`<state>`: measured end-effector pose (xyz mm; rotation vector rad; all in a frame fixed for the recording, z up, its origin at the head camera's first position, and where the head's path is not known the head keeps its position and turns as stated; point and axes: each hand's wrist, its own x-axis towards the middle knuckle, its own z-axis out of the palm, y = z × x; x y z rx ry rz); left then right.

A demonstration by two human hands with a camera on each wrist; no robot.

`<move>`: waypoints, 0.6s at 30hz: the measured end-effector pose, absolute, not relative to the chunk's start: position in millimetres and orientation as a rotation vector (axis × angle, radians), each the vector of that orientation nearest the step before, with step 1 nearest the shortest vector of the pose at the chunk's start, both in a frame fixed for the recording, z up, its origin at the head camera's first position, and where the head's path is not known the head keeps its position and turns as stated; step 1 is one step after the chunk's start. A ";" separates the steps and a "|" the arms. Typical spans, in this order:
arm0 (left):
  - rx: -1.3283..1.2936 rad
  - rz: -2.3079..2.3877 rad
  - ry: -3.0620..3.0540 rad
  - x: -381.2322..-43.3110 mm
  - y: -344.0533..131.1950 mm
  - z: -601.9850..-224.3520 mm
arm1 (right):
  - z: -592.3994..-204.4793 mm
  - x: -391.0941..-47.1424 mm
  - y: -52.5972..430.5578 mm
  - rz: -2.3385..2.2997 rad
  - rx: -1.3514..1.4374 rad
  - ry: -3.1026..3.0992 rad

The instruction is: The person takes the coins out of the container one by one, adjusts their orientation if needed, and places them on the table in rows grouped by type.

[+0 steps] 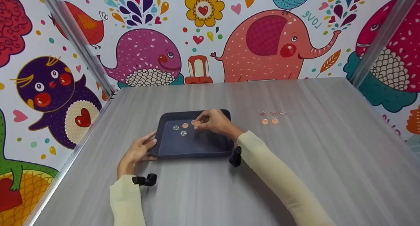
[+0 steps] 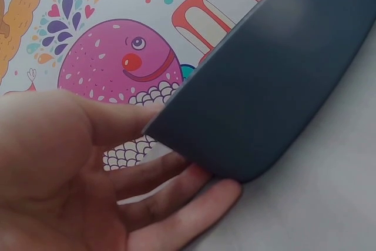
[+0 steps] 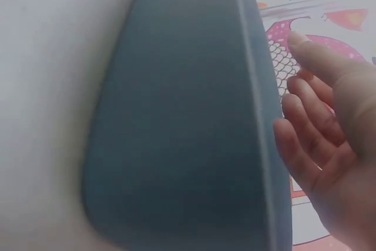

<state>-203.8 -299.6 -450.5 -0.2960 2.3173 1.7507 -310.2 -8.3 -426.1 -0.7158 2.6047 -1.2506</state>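
A dark shallow tray (image 1: 193, 151) lies on the table. My left hand (image 1: 137, 151) holds its left side, the thumb by the rim and the fingers against the outer wall, as the left wrist view shows on the tray wall (image 2: 252, 92). Over the tray's back part, my right hand (image 1: 215, 121) pinches a small copper-coloured coin (image 1: 197, 123) between thumb and fingertips. Another coin (image 1: 193, 122) shows partly beside those fingertips. On the tray floor lie a copper coin (image 1: 185, 125) and two silvery coins, one left (image 1: 176, 127) and one nearer (image 1: 183, 133). The right wrist view shows the tray's outer wall (image 3: 182, 116) large.
Right of the tray, coins lie on the grey table (image 1: 311, 160) in two rows: three paler ones, such as a pinkish coin (image 1: 263, 114), behind two copper ones, such as the right copper coin (image 1: 275, 121). A cartoon-printed wall (image 1: 203, 38) with metal posts borders the table.
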 end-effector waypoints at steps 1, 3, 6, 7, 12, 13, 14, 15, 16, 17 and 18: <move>-0.295 1.747 2.321 -203.5 -299.8 -450.5 | -425.2 -309.5 -6.1 -1.271 -0.724 2.605; -0.296 1.745 2.329 -203.2 -300.5 -450.1 | -423.3 -307.6 -2.1 -1.312 -0.741 2.605; -0.293 1.743 2.335 -202.7 -301.5 -449.7 | -419.5 -303.0 4.4 -1.381 -0.751 2.595; -0.288 1.745 2.333 -202.7 -301.8 -449.6 | -418.2 -301.3 6.9 -1.401 -0.752 2.593; -0.283 1.777 2.306 -202.3 -301.0 -449.8 | -410.9 -291.7 23.6 -1.498 -0.762 2.588; -0.279 1.784 2.301 -202.3 -300.8 -449.9 | -409.4 -290.0 28.0 -1.510 -0.767 2.593; -0.277 1.788 2.297 -202.2 -300.5 -449.9 | -407.8 -288.1 32.9 -1.518 -0.768 2.600; -0.277 1.788 2.296 -202.2 -300.2 -449.8 | -406.2 -286.4 38.1 -1.520 -0.764 2.612; -0.275 1.789 2.294 -202.5 -300.0 -449.7 | -404.4 -284.7 43.7 -1.521 -0.758 2.625; -0.276 1.785 2.295 -203.0 -299.6 -449.3 | -402.4 -282.8 49.9 -1.515 -0.748 2.644; -0.279 1.781 2.295 -203.6 -299.3 -448.8 | -400.2 -281.1 56.4 -1.505 -0.746 2.670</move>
